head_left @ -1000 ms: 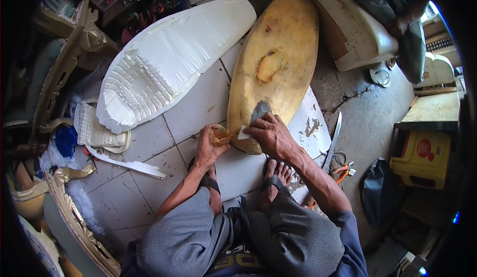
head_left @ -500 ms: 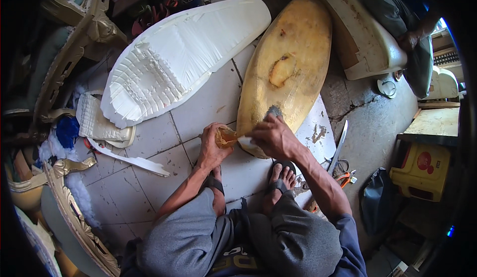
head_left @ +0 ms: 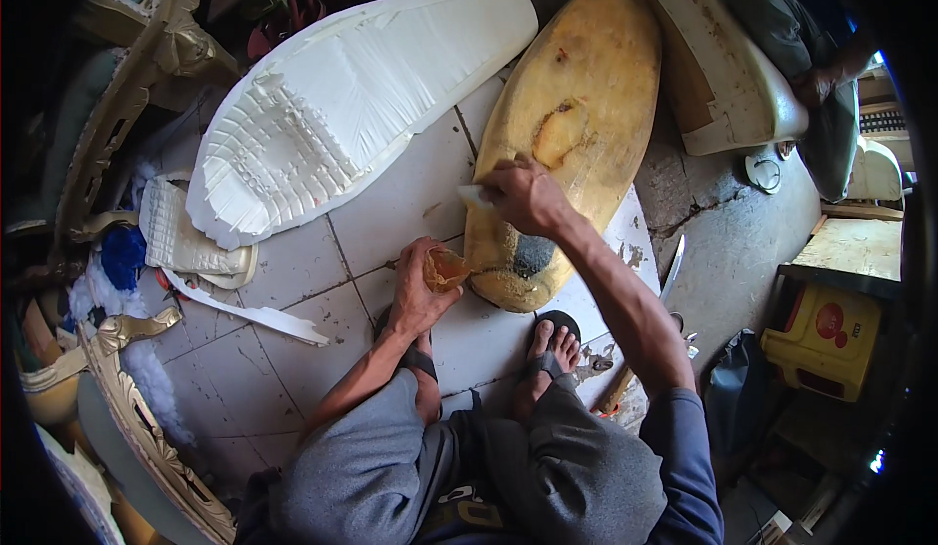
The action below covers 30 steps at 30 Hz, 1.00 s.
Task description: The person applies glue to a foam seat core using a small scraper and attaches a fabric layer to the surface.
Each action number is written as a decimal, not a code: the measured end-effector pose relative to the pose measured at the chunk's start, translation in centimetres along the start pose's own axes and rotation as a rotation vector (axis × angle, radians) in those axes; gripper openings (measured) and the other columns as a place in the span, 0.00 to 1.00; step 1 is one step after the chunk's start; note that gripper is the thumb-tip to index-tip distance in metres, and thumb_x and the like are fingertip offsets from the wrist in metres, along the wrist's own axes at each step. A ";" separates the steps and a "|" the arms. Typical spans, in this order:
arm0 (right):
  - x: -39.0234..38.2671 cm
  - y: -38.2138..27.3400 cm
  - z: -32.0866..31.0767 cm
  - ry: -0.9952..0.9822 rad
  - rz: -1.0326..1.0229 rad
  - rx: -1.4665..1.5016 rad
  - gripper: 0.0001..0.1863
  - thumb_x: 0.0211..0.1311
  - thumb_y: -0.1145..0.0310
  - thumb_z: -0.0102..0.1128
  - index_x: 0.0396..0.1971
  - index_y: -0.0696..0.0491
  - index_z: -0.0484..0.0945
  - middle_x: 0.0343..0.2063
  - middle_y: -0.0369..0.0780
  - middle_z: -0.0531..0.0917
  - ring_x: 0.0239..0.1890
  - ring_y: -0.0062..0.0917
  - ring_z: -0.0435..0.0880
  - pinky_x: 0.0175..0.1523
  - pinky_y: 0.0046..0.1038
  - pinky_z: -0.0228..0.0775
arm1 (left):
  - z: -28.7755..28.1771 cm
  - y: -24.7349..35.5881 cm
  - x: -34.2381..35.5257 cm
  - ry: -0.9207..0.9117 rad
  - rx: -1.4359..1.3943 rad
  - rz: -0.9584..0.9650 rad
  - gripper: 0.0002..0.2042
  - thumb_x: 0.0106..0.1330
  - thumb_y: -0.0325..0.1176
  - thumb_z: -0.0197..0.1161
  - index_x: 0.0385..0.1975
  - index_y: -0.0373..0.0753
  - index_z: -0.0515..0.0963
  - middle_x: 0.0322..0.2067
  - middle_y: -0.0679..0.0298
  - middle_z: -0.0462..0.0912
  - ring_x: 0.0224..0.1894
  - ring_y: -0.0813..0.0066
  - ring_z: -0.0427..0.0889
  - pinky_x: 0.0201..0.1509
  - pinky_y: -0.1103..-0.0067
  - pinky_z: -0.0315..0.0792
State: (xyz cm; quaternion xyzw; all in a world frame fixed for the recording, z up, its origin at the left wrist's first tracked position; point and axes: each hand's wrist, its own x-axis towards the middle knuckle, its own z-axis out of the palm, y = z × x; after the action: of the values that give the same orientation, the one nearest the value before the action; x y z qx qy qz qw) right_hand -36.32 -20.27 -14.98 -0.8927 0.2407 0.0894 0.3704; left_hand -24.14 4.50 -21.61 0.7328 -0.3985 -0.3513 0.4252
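My left hand (head_left: 418, 286) is closed round a small cup (head_left: 446, 269), amber-coloured and stained inside, beside the near end of a long yellowed foam pad (head_left: 596, 105). In my right hand (head_left: 528, 196) is a small white piece (head_left: 476, 195), its kind hard to make out. That hand is over the pad's left edge, and its fingers are partly hidden from above. A dark grey patch (head_left: 533, 254) marks the pad's near end, and a ring-shaped worn spot lies farther up. To the left lies a large white moulded foam pad (head_left: 362, 105) with a grooved end.
A smaller grooved white pad (head_left: 186, 232) and a thin white strip (head_left: 274, 322) lie on the left tiles. Carved frames (head_left: 147, 418) line the left side. A blade (head_left: 674, 270) lies at right, near a yellow box (head_left: 823, 338). Another person's hand (head_left: 813, 86) shows at upper right.
My right hand has moved up and left along the yellowed pad with the white piece, uncovering the grey patch. My left hand stays nearly in place with the cup.
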 end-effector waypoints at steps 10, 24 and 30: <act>-2.0 7.0 -3.5 0.342 0.282 0.170 0.16 0.64 0.70 0.63 0.50 0.52 0.88 0.43 0.47 0.90 0.47 0.38 0.89 0.54 0.37 0.80 | 0.8 0.4 0.8 0.017 -0.091 0.010 0.34 0.47 0.25 0.75 0.58 0.40 0.71 0.59 0.52 0.71 0.64 0.51 0.73 0.69 0.64 0.70; -6.3 9.3 -2.7 0.494 0.154 0.073 0.15 0.66 0.71 0.67 0.51 0.48 0.88 0.45 0.41 0.89 0.51 0.39 0.84 0.58 0.40 0.75 | 0.2 1.6 1.5 -0.014 -0.161 -0.053 0.35 0.49 0.27 0.75 0.60 0.40 0.70 0.61 0.53 0.70 0.64 0.56 0.73 0.70 0.65 0.69; -7.8 9.6 -2.6 0.677 0.160 0.054 0.14 0.65 0.72 0.67 0.49 0.48 0.89 0.44 0.41 0.89 0.50 0.38 0.84 0.58 0.39 0.75 | 0.5 1.6 1.5 -0.016 -0.197 -0.036 0.35 0.49 0.27 0.75 0.61 0.39 0.70 0.62 0.53 0.70 0.65 0.55 0.72 0.70 0.65 0.68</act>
State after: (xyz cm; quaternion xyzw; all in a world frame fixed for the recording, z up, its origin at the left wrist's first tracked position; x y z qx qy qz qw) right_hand -47.95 -25.14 -16.44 -0.8401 0.4211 -0.1893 0.2847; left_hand -24.36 2.49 -20.58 0.6915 -0.3523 -0.4024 0.4856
